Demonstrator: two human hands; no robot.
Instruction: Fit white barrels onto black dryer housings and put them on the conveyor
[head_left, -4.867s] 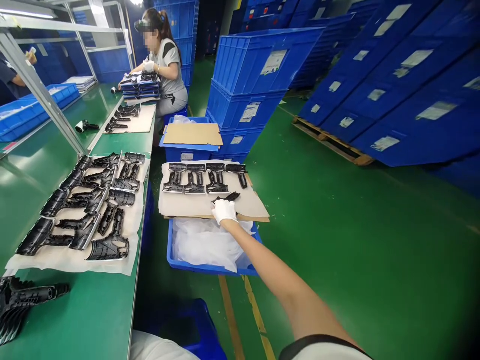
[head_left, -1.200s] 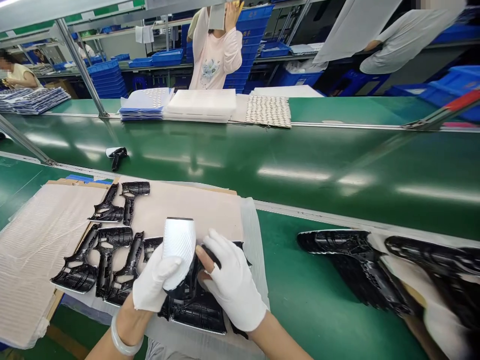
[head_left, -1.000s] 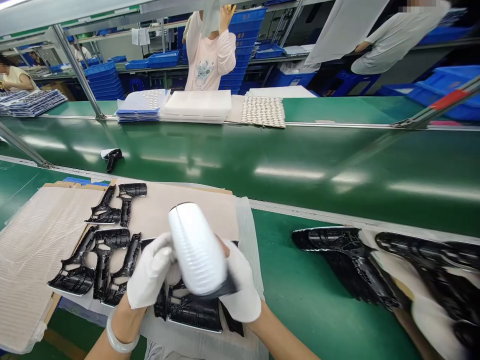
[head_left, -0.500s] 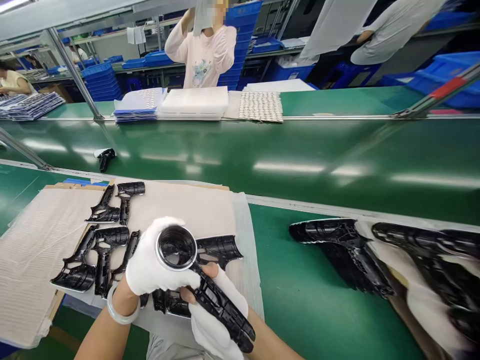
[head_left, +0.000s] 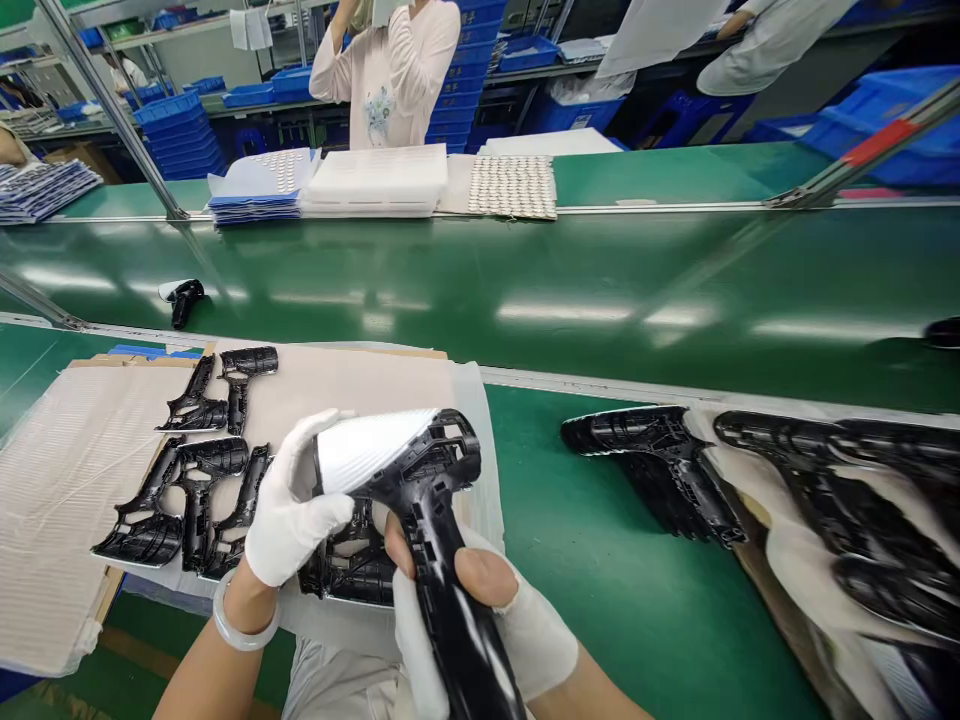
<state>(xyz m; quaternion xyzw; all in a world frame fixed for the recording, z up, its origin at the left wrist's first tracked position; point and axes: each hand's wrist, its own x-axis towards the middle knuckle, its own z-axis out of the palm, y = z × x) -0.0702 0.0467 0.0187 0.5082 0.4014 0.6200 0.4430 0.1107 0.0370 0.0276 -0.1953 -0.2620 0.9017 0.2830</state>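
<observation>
A pistol-shaped hair dryer housing [head_left: 435, 530] with a white barrel and black handle is held up in front of me, its slotted rear end pointing right. My left hand [head_left: 289, 515], in a white glove, is curled around the barrel's left end. My right hand [head_left: 517, 620] grips the black handle, thumb on the near side; its glove leaves the thumb tip bare. Beneath and to the left, several black housing halves [head_left: 214, 460] lie inner side up on a pale sheet [head_left: 360, 375]. Some are partly hidden behind my hands.
At right, more black housing halves [head_left: 652, 435] lie stacked and spread over pale sheeting. A green conveyor belt [head_left: 450, 280] crosses ahead, carrying a white-and-black dryer housing [head_left: 181, 300]. Beyond it are white stacked sheets [head_left: 375, 182], a metal post [head_left: 112, 110] and a person [head_left: 386, 80].
The housing has turned from its round open end facing me to a side view, barrel pointing left. My left hand still cups the barrel end; the right still grips the handle. The view has shifted slightly.
</observation>
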